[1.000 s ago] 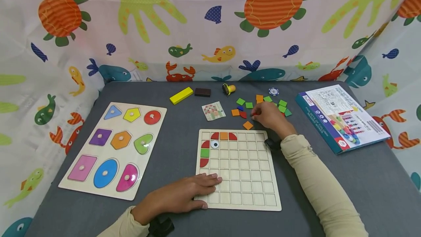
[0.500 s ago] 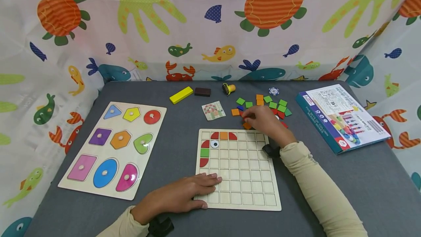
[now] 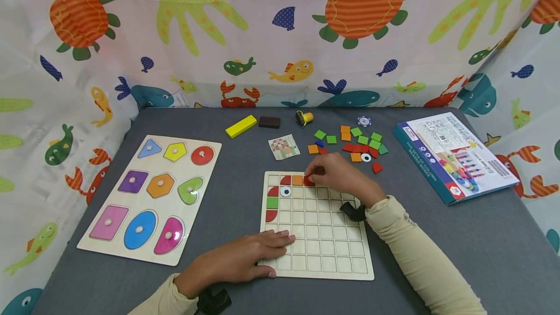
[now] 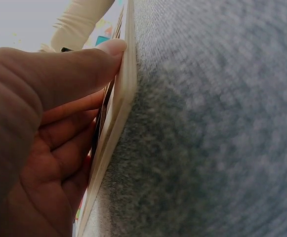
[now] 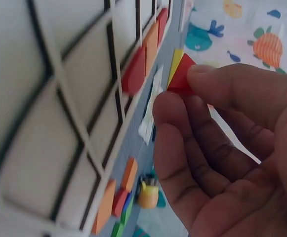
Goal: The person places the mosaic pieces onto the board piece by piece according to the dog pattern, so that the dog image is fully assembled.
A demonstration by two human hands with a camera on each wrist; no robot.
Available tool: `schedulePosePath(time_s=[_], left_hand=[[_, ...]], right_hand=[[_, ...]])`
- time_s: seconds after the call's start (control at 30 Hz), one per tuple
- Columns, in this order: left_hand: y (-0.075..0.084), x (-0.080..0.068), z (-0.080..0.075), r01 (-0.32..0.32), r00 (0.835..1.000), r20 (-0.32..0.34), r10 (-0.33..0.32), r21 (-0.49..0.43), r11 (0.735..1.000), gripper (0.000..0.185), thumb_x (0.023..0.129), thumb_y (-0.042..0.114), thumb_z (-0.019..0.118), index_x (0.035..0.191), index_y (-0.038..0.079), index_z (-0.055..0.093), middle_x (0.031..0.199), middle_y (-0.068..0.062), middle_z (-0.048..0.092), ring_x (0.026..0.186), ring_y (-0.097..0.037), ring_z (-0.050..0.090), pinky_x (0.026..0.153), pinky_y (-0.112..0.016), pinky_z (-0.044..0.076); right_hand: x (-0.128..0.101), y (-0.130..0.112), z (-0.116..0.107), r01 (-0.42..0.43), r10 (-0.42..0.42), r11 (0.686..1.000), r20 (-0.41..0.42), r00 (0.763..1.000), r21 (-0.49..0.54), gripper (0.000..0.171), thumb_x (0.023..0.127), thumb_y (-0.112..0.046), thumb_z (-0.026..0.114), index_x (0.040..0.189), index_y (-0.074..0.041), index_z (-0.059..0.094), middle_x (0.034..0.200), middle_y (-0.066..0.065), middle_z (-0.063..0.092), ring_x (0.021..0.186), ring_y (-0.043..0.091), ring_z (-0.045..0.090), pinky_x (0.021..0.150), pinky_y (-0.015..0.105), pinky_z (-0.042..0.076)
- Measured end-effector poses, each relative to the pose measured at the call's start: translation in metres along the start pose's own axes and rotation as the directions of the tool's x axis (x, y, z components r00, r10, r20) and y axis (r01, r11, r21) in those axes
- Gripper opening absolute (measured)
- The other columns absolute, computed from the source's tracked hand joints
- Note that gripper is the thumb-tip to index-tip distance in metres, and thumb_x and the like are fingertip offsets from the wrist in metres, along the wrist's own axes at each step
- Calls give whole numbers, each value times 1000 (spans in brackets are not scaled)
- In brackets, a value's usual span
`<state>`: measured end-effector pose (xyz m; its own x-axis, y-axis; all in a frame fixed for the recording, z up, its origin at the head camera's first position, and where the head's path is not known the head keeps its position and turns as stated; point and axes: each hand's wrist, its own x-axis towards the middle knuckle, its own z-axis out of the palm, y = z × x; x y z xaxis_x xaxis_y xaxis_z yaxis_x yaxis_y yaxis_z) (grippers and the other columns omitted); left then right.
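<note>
My right hand [image 3: 339,175] is over the top row of the wooden grid board [image 3: 323,232]. Between thumb and fingertips it pinches a small red piece [image 5: 184,76] with a pointed corner, held apart from the board in the right wrist view. On the board, the top row has red rounded pieces and an orange square [image 3: 298,180]. Down the left column run a red piece [image 3: 273,192], a green square [image 3: 272,202] and another red one [image 3: 271,216]. Beside them sits a round eye piece [image 3: 285,191]. My left hand [image 3: 245,259] rests with extended fingers on the board's lower left corner.
Loose green, orange and red pieces [image 3: 360,148] lie behind the board, with another eye piece [image 3: 366,158]. A picture card [image 3: 284,147], yellow block [image 3: 241,127] and dark block [image 3: 269,122] lie farther back. A shape puzzle [image 3: 168,222] is left, a box [image 3: 455,154] right.
My right hand has moved left and nearer, from the loose pieces to the board's top row, uncovering red pieces and an eye piece. The left hand stays in place.
</note>
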<state>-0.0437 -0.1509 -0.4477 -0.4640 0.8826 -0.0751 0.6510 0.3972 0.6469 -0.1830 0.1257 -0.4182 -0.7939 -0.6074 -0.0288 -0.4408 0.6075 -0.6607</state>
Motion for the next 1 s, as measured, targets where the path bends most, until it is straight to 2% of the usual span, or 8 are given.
schedulePosePath(time_s=[0.3,0.47,0.67,0.83,1.0], left_hand=[[-1,0,1,-18,1000,-2,18,8,1000,59,93,25,68,145,9,46,153,2,36,141,-17,31,107,-35,36],[-1,0,0,-18,1000,-1,18,4,1000,58,93,26,67,145,9,46,153,2,36,141,-17,31,107,-35,36],[-2,1,-1,-12,1000,-1,12,-6,1000,58,94,25,67,145,9,46,153,2,36,141,-17,31,107,-36,36],[-2,0,1,-18,1000,-6,18,-2,1000,57,94,26,67,144,9,47,153,2,36,141,-17,31,107,-36,36],[-2,0,2,-22,1000,-14,22,-1,1000,57,93,24,68,144,9,48,153,2,36,141,-17,31,107,-36,36]], right_hand=[[0,-14,21,45,-47,999,76,996,29,9,89,-7,70,95,-11,76,92,-5,70,81,10,59,72,28,51],[1,-16,29,77,-76,997,105,992,0,7,90,-9,71,92,-14,76,90,-6,70,78,8,59,72,28,50],[3,-16,30,120,-115,990,73,991,-72,9,88,-5,71,90,-12,76,90,-4,65,83,10,59,74,28,51],[2,-17,30,153,-140,980,106,984,-124,8,87,-4,72,90,-10,77,89,-3,62,84,12,59,75,27,51],[-1,-18,27,121,-108,985,112,988,-120,9,88,-6,71,96,-9,77,91,-3,64,86,12,59,77,29,51]])
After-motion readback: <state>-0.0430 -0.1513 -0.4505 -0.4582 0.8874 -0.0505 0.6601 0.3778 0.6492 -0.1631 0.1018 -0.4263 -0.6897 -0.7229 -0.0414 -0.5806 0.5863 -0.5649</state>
